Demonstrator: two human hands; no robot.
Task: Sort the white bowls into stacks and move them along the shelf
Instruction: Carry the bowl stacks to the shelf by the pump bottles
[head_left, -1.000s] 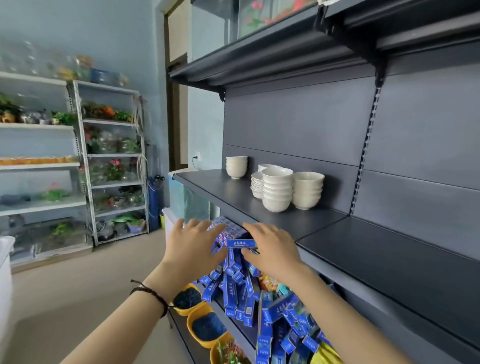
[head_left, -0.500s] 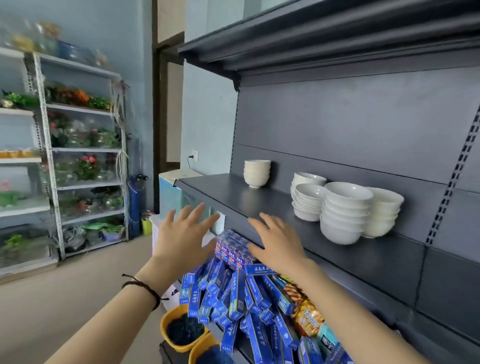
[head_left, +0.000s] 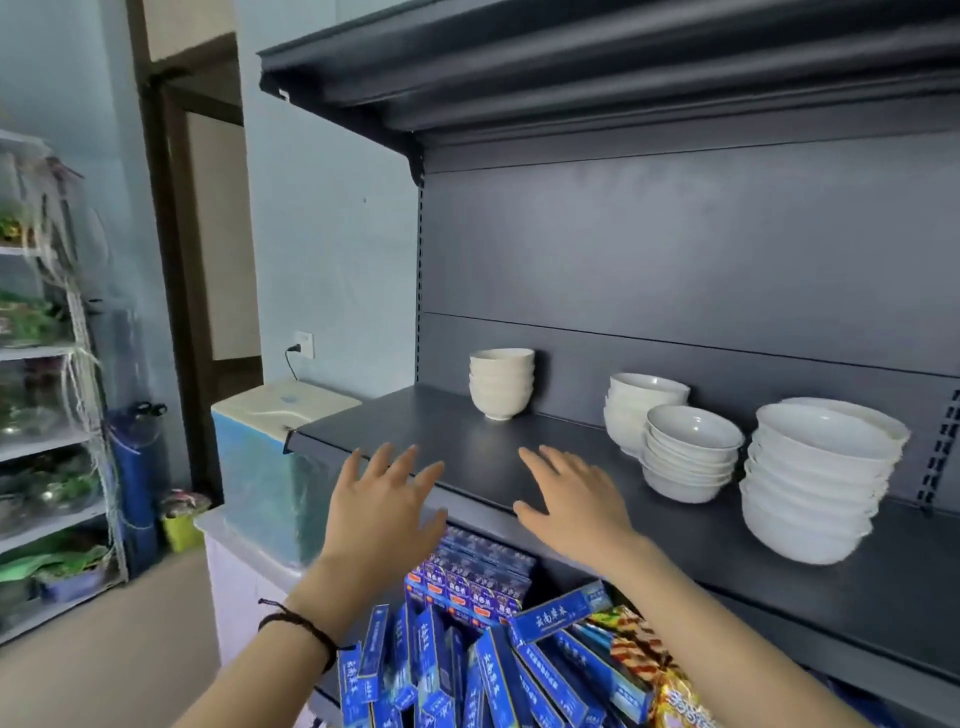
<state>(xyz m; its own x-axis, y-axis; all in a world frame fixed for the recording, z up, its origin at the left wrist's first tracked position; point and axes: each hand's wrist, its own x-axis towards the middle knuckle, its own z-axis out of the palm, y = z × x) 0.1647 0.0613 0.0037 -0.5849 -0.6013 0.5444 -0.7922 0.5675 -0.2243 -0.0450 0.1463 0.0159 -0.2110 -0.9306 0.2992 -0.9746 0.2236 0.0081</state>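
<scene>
Both of my hands hang over the front edge of the dark shelf (head_left: 519, 462) with nothing in them: the left hand (head_left: 382, 512) has its fingers (head_left: 402, 462) spread wide, and the right hand (head_left: 574, 501) is open too, palm down, fingers loosely fanned just above the shelf surface.

The white bowls stand further back in four groups. A small stack (head_left: 501, 382) sits alone toward the left end against the back panel. Well apart from it, to the right, a stack at the rear (head_left: 641, 402) has a shorter stack (head_left: 691, 452) just in front of it, touching or nearly so. The big stack (head_left: 815, 483) of wider bowls stands nearest the right edge of view, and its upper bowls look slightly off-centre, with a further rim showing behind it.

I judge these to be glazed ceramic — stiff, smooth, slippery under a dry palm, and quick to chip if they knock together. A full stack will be heavy, so I would cup the bottom bowl from both sides, low on its wall, rather than pull at a rim. The leaning big stack needs the steadiest hold.

Below the shelf lie blue boxes (head_left: 558, 613) printed with white Chinese characters — too small for me to read surely — and a colourful snack packet (head_left: 644, 654), also illegible
</scene>
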